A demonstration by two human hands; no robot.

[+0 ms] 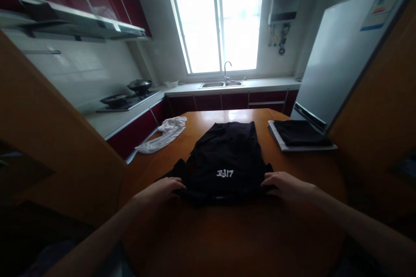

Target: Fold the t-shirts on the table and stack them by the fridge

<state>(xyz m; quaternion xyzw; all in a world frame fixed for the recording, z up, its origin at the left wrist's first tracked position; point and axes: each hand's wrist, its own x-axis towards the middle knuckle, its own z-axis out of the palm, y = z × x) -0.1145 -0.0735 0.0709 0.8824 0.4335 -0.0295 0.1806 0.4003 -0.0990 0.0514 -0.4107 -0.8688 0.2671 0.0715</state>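
Observation:
A black shirt (227,147) with white marks like digits lies spread on the wooden table, its near edge towards me. At the shirt's near left corner, my left hand (165,187) pinches the dark cloth. My right hand (277,181) has its fingers closed on the near right corner. The cloth between the two hands looks bunched and dark along the near edge. Parts of the fingertips are hidden in the fabric.
A crumpled white cloth (165,134) lies at the table's left edge. On the right sits a folded black garment (297,133) on a white flat board (308,149). Beyond the wooden table (234,238) are a sink (212,85), a stove (130,101) and a fridge (338,52).

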